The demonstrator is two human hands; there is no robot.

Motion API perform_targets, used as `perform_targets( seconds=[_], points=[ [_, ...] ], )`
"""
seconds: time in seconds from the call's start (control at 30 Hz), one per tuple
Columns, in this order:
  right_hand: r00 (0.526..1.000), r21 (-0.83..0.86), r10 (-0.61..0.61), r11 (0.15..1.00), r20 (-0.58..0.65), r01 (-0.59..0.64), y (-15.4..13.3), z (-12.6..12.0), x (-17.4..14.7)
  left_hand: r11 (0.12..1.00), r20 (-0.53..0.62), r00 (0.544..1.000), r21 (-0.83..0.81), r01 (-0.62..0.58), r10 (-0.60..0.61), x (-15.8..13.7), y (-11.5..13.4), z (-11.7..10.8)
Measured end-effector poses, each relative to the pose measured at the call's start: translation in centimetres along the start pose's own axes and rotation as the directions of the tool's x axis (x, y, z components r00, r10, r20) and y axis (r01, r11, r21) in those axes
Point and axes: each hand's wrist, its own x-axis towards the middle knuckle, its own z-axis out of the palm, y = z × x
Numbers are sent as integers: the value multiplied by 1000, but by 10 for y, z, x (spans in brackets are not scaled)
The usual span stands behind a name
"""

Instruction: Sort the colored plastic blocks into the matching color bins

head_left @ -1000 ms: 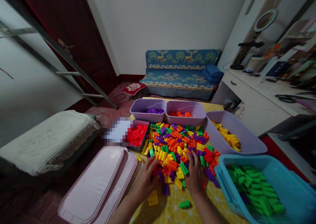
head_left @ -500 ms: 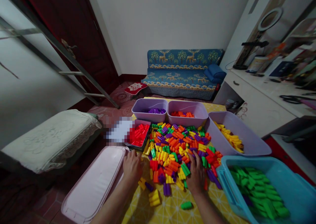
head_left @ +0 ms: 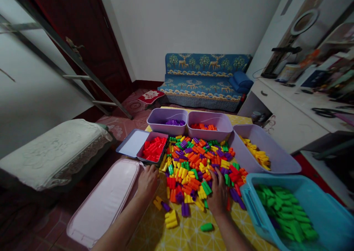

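Plastic blocks [head_left: 195, 157]: tubular, heaped, 12 o'clock
Left hand [head_left: 148, 181]: 11 o'clock, curled, grip unclear
Right hand [head_left: 218, 197]: 1 o'clock, half-spread, can't tell hold

A deer-patterned blue sofa [head_left: 204, 83] stands on reddish floor tiles [head_left: 118, 127] before a white wall [head_left: 193, 18]; a ladder [head_left: 83, 67] slants across a dark-red door [head_left: 91, 30].

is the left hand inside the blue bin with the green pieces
No, the left hand is beside the pink lid, across the pile of colored pieces from the blue bin.
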Motion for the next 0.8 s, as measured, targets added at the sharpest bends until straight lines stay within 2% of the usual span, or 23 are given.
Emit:
perform_targets(
  seconds=[0.17, 0.27, 0.33, 0.4, 0.5, 0.57, 0.63, 0.67, 0.8],
  points=[
    [1000, 24, 3, 1000, 7, -4, 1, 0, 0, 991, -17, 991, 10, -133, 133, -3, -7, -3],
    [1000, 29, 9, 1000, 14, -9, 1, 0, 0, 989, -45, 989, -25, -144, 143, -4, -2, -10],
    [1000, 25, 11, 1000, 10, -11, 0, 0, 1, 985, -70, 991, -118, -124, 117, 0, 8, -13],
    [1000, 20, 7, 1000, -2, -7, -1, -1, 1, 953, -113, 990, -281, -112, 83, 8, 23, -15],
    [1000, 20, -9, 1000, -18, 9, -1, -1, 2, 827, -224, 974, -541, -152, 33, 24, 48, -12],
    [1000, 17, -12, 1000, -22, 12, 0, 0, 1, 789, -324, 946, -586, -183, -21, 34, 60, -9],
    [1000, 14, -9, 1000, -20, 10, 1, 1, 1, 832, -374, 923, -538, -131, -96, 40, 68, -4],
    [1000, 11, -8, 1000, -19, 8, 2, 2, 1, 860, -362, 922, -505, -69, -138, 41, 70, -1],
    [1000, 4, -1, 1000, -24, 1, 3, 4, 0, 904, -177, 953, -397, 161, -247, 38, 77, 6]
  ],
)
